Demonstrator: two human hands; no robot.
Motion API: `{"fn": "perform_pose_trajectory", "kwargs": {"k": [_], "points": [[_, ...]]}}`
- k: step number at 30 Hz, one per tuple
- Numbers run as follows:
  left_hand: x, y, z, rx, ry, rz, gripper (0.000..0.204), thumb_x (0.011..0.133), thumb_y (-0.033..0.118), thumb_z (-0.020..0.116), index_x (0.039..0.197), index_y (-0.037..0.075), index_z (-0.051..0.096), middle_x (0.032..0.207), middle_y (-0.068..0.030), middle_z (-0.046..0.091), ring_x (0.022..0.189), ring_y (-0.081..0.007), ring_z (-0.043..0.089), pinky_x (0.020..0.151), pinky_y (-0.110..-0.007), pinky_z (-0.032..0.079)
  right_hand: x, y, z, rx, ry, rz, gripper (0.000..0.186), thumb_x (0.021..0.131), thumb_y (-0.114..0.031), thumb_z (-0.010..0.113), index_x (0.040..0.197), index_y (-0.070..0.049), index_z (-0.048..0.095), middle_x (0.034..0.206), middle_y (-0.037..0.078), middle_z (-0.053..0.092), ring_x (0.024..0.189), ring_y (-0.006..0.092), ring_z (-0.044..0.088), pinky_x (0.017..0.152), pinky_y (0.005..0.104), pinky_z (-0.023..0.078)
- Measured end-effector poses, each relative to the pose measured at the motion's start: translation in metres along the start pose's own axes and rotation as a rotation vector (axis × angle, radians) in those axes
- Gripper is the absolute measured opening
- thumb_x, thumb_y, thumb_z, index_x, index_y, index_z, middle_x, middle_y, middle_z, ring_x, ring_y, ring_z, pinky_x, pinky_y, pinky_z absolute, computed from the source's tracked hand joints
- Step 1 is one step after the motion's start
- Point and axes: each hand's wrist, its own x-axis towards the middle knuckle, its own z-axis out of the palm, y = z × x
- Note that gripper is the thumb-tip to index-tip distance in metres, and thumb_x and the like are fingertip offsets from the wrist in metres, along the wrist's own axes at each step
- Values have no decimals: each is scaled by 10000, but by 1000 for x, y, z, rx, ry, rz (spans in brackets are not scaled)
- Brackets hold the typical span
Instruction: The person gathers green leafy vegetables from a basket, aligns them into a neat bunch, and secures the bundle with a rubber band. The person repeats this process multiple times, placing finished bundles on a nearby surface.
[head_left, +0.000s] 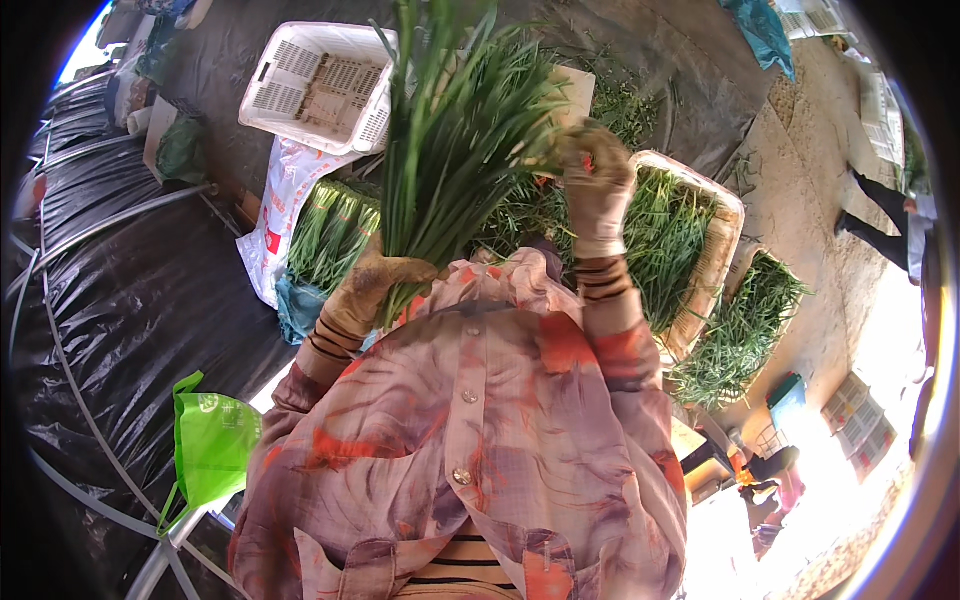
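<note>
A thick bunch of garlic chives (435, 170) stands upright in front of my chest, its long leaves fanning toward the top. My left hand (375, 285), gloved, is wrapped round the bunch near its lower end. Gloved too, my right hand (598, 175) is raised to the right of the bunch, fingers closed on pale yellowish chive stalks at its edge. Blur hides just where these stalks end. Small red spots show at the right fingers. Left of the bunch, bundled chives (335, 225) lie beside my left hand.
An empty white plastic crate (268, 115) stands at the far left. Right of me are a chive-filled crate (733, 215) and another heap of chives (745, 330). A green bag (215, 445) hangs by metal pipes near black sheeting (130, 310). A person (905, 230) is at far right.
</note>
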Motion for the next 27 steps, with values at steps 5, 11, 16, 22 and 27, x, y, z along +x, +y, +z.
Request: {"fn": "perform_pose_trajectory", "kwargs": {"k": [5,11,16,22,27], "points": [[-5,9,2,-36,57,120,384,682,12,654,1056,-30,579,805,-142,668,580,-167,601,535,-249,507,3,53,-119,-695,-245,23,163,759,-177,710,698,-72,601,706,78,626,645,204,620,646,290,512],[-3,6,-1,-41,65,155,412,662,-10,702,1059,-17,594,832,-129,671,648,-187,636,559,-269,527,-30,32,-105,-944,-743,-55,378,740,-389,710,967,-92,654,1048,112,644,949,297,630,804,391,506],[2,7,3,-13,34,189,446,656,-42,746,1074,15,602,891,-100,668,735,-182,654,617,-274,538,-19,-47,-24,-483,-453,-378,386,748,-79,702,1112,-77,575,1122,144,595,1008,309,600,843,360,495],[6,9,14,11,18,203,511,645,-61,752,1118,28,578,938,-92,661,773,-165,642,643,-281,535,26,-52,6,-550,-155,-645,667,770,-40,640,1381,-205,428,1271,192,510,1188,358,473,1000,434,383],[8,6,7,22,-32,163,514,646,-60,752,1121,30,577,945,-87,661,783,-159,640,653,-278,533,25,-24,10,-875,-314,-799,362,703,-89,660,1029,-246,636,917,18,597,971,228,566,1041,504,257]]}}
